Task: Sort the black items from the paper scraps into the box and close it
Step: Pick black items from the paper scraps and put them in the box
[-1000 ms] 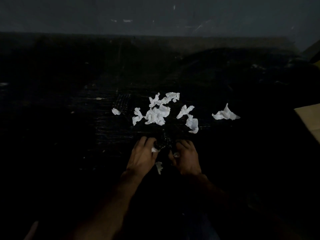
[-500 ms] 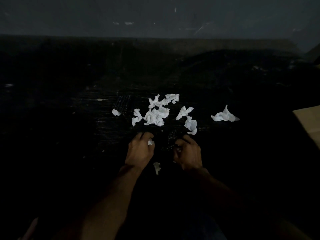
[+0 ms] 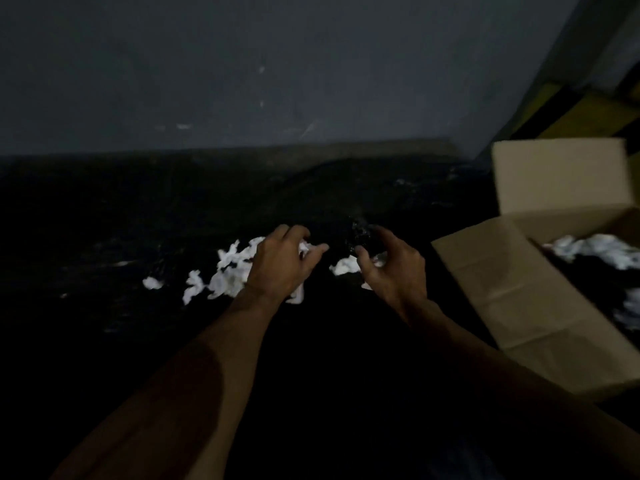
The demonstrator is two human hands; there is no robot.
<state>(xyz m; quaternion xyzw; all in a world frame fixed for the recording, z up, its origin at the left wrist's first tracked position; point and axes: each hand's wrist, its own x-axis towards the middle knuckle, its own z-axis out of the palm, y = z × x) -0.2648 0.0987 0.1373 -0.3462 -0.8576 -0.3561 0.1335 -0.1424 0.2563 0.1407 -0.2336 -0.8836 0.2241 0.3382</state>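
On the dark floor (image 3: 104, 341), our right hand (image 3: 391, 268) pinches a black item (image 3: 360, 237); left hand (image 3: 277, 265) clutches paper scraps (image 3: 225, 275). We should drop it squarely inside the box (image 3: 512, 296) at the floor's right edge.

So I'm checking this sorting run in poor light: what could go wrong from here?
The right hand carries a black item in loose-looking fingertips; it might drop before reaching the box.

The left hand has white paper scraps against it, so a scrap might ride along.

Black items barely show against the dark surface, so some may be missed.
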